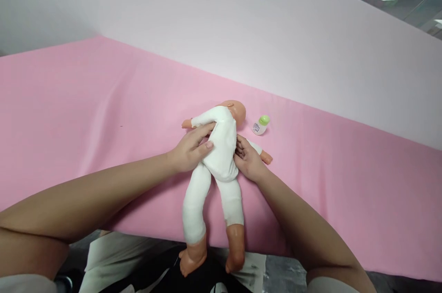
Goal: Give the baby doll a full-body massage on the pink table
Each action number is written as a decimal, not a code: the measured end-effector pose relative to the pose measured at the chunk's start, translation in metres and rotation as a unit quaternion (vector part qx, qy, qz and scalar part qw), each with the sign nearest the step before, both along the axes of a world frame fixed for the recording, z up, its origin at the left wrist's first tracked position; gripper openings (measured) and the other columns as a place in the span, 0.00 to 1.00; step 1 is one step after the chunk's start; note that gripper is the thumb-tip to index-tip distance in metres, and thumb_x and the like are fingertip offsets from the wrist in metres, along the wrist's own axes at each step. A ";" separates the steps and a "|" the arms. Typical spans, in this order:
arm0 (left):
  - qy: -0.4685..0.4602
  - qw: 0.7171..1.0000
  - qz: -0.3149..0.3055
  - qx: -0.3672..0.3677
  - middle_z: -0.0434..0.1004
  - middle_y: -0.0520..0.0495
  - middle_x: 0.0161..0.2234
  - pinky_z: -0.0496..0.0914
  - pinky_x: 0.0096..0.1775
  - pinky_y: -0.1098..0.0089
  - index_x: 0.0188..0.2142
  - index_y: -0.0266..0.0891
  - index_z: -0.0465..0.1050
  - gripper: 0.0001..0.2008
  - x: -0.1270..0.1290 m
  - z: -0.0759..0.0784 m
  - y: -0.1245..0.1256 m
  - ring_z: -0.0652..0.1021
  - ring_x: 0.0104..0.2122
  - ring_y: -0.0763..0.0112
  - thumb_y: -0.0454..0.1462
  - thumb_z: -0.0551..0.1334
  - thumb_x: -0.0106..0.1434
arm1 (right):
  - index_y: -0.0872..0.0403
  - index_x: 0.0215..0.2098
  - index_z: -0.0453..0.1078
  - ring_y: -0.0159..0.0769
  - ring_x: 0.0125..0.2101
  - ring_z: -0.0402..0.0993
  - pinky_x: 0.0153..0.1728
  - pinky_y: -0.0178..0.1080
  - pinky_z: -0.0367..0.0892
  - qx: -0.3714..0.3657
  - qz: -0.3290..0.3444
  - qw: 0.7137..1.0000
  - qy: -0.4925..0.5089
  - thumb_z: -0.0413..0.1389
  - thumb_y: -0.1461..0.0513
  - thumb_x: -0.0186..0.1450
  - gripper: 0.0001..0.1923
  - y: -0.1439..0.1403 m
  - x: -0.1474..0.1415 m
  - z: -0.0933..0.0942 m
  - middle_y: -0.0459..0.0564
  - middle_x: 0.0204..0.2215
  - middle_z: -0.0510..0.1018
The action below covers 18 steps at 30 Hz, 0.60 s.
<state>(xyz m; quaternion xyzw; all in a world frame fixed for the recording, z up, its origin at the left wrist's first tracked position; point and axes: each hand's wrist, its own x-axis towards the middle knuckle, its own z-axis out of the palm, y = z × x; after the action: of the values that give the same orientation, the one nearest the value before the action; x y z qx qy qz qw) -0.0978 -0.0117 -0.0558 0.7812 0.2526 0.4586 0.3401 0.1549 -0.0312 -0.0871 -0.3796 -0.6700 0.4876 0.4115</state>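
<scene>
Scene: a person leans over a surface (103, 113) draped in pink cloth, both bare forearms reaching in toward a plastic baby doll in a white knitted bodysuit (221, 150).
Doll: it lies on the pink cloth near the front edge, head turned away from the person, arms spread, bare feet hanging past the edge.
Left hand (191, 150): curled against the doll's side and back, fingers and thumb gripping the white torso.
Right hand (247, 159): pressed to the opposite side of the torso, fingers tucked under; grip looks light.
Nearby: a small white bottle with a green cap (260, 125) lies just beside the doll's head, apart from both hands.
Handling note: the torso appears best held evenly from both sides, so the loose legs do not swing or drag off the edge.
</scene>
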 end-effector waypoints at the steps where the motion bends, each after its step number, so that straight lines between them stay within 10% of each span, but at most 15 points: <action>1: -0.007 1.000 -0.015 0.023 0.77 0.35 0.60 0.71 0.61 0.51 0.64 0.36 0.71 0.32 0.001 0.001 -0.001 0.77 0.58 0.48 0.58 0.54 0.76 | 0.46 0.73 0.60 0.45 0.65 0.75 0.67 0.51 0.70 -0.018 0.018 1.000 0.015 0.66 0.59 0.68 0.38 0.000 -0.002 0.002 0.55 0.69 0.73; 10: 0.115 0.981 -0.047 0.149 0.52 0.32 0.78 0.53 0.74 0.37 0.80 0.44 0.48 0.41 0.007 -0.006 0.001 0.55 0.77 0.39 0.59 0.51 0.77 | 0.52 0.55 0.77 0.55 0.57 0.77 0.59 0.53 0.74 -0.068 0.098 0.993 -0.026 0.73 0.56 0.60 0.26 -0.008 -0.002 0.024 0.53 0.49 0.84; 18: 0.132 0.964 -0.051 0.223 0.51 0.36 0.78 0.54 0.73 0.40 0.79 0.50 0.52 0.39 0.014 -0.011 -0.007 0.58 0.75 0.39 0.59 0.54 0.76 | 0.50 0.58 0.75 0.58 0.59 0.77 0.57 0.58 0.75 -0.243 0.112 0.937 0.226 0.64 0.31 0.57 0.44 -0.007 -0.005 0.026 0.56 0.48 0.85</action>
<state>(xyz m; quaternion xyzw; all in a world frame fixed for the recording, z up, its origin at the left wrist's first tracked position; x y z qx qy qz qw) -0.0838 -0.0183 -0.0666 0.9028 0.1461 0.3780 0.1439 0.1502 -0.0379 -0.0607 -0.2702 -0.4586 0.7516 0.3897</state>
